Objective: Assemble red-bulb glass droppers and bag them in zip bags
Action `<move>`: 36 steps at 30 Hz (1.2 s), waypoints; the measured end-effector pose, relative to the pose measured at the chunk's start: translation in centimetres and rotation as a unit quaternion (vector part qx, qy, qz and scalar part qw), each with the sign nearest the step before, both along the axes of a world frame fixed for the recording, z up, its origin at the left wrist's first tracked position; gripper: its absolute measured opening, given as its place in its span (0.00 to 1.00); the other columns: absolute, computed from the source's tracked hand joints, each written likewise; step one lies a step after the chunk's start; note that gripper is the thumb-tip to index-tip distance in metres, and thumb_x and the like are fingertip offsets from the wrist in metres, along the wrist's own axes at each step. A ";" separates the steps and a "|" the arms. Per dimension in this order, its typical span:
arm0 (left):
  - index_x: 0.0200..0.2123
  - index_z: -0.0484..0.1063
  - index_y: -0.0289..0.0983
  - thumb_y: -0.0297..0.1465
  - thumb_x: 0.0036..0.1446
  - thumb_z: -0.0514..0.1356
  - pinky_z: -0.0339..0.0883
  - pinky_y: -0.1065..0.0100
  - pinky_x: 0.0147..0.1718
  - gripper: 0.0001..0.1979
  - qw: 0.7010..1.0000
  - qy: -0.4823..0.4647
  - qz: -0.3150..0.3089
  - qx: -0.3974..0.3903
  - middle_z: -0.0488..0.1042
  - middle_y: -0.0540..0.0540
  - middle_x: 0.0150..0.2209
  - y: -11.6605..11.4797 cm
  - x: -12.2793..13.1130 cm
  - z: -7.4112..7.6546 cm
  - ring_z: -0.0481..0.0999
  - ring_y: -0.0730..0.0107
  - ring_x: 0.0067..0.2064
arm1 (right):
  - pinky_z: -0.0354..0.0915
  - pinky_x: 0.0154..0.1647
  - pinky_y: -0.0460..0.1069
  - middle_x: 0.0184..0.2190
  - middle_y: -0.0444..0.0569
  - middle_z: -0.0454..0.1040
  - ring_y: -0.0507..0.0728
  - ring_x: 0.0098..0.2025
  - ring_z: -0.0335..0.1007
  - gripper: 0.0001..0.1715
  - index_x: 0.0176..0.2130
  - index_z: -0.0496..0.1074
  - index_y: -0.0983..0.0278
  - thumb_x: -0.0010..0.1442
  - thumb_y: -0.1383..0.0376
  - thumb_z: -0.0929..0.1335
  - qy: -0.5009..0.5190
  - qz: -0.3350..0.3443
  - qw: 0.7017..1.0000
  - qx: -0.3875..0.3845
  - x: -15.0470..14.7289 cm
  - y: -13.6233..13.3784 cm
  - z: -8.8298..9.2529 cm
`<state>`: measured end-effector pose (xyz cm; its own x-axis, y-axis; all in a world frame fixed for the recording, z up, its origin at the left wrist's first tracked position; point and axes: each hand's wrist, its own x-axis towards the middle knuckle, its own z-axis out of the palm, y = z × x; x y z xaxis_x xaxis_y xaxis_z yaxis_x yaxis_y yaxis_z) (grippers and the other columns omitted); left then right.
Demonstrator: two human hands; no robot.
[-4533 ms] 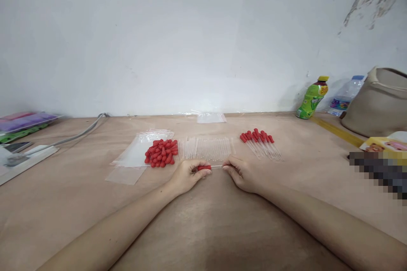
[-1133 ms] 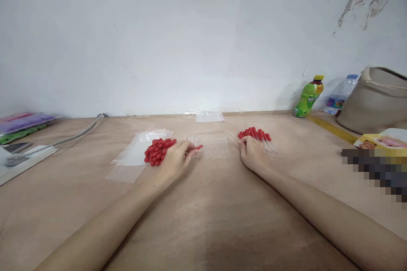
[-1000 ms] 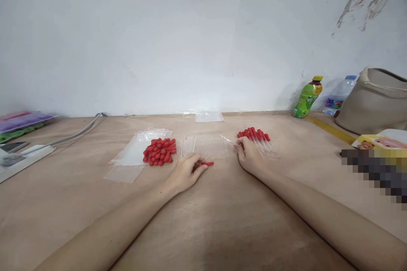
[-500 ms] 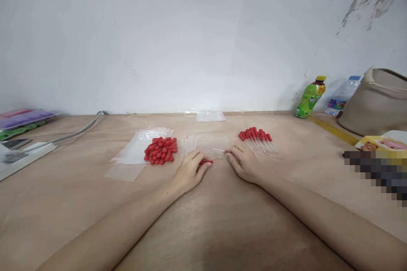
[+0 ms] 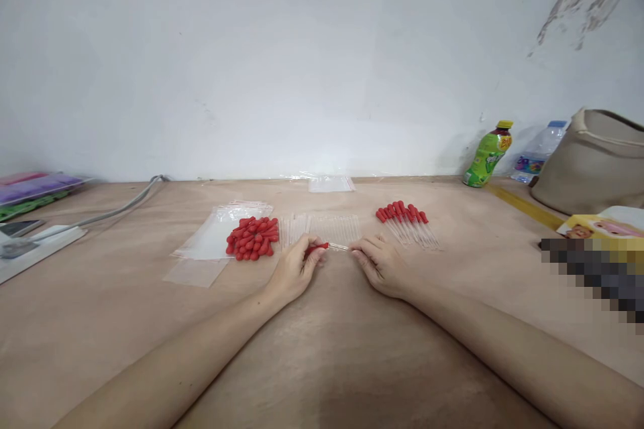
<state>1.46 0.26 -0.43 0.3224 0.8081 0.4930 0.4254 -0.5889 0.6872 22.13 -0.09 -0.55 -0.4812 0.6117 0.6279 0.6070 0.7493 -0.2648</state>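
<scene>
Between finger and thumb, my left hand (image 5: 296, 267) pinches a red rubber dropper bulb (image 5: 316, 249), its mouth pointing right. My right hand (image 5: 381, 264) grips a clear dropper tube (image 5: 339, 247), whose left end meets the bulb's mouth; how far it sits inside I cannot tell. Just beyond the hands, a row of loose clear tubes (image 5: 335, 226) lies side by side. Left of the row is a heap of red bulbs (image 5: 251, 238). Behind my right hand lie several droppers (image 5: 406, 218) with red bulbs fitted on clear tubes.
Clear zip bags (image 5: 206, 234) lie left of the heap, and another bag (image 5: 331, 184) is by the wall. At the right stand a green bottle (image 5: 487, 155), a water bottle (image 5: 538, 154) and a beige bag (image 5: 586, 167). A grey cable (image 5: 121, 206) runs at the left.
My right hand has brought the tube left and slightly down, and the bulb has turned to line up with it. The tube's end, apart from the bulb before, now meets it.
</scene>
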 end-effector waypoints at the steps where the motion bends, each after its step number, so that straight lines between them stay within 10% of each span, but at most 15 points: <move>1: 0.36 0.63 0.35 0.33 0.58 0.51 0.66 0.72 0.30 0.07 1.000 0.006 0.002 0.005 0.71 0.49 0.28 0.0 0.0 0.0 0.73 0.73 0.29 | 0.55 0.37 0.49 0.31 0.49 0.71 0.52 0.32 0.64 0.12 0.38 0.66 0.65 0.61 0.67 0.57 0.001 0.006 1.000 -0.003 0.1 0.1 -0.1; 11: 0.34 0.71 0.34 0.33 0.56 0.54 0.65 0.75 0.26 0.09 0.998 0.054 -0.040 0.005 0.73 0.50 0.24 -0.1 -0.4 0.2 0.72 0.75 0.25 | 0.51 0.37 0.49 0.29 0.46 0.73 0.50 0.30 0.65 0.15 0.42 0.70 0.61 0.61 0.67 0.57 -0.051 0.046 0.996 -0.054 0.8 0.6 -0.2; 20: 0.34 0.73 0.37 0.32 0.54 0.56 0.65 0.74 0.30 0.08 0.992 0.115 -0.019 0.054 0.76 0.49 0.30 0.0 -0.4 0.4 0.73 0.73 0.30 | 0.48 0.35 0.51 0.27 0.47 0.71 0.51 0.25 0.60 0.16 0.39 0.70 0.62 0.55 0.73 0.59 -0.164 -0.035 0.980 0.103 0.9 0.5 -0.4; 28: 0.37 0.73 0.38 0.34 0.53 0.57 0.66 0.73 0.32 0.09 0.988 0.135 -0.060 0.054 0.77 0.50 0.33 0.7 -1.1 0.3 0.74 0.72 0.32 | 0.56 0.35 0.48 0.31 0.49 0.70 0.53 0.33 0.63 0.11 0.35 0.66 0.65 0.60 0.67 0.57 -0.060 0.028 0.997 -0.027 0.9 0.9 0.0; 36: 0.34 0.74 0.36 0.35 0.54 0.56 0.65 0.73 0.30 0.10 0.990 0.119 -0.063 0.037 0.76 0.48 0.30 0.2 -1.0 0.1 0.73 0.73 0.30 | 0.49 0.35 0.50 0.27 0.46 0.72 0.51 0.27 0.61 0.12 0.32 0.67 0.65 0.60 0.68 0.57 -0.080 0.002 0.997 0.003 0.1 -0.5 0.2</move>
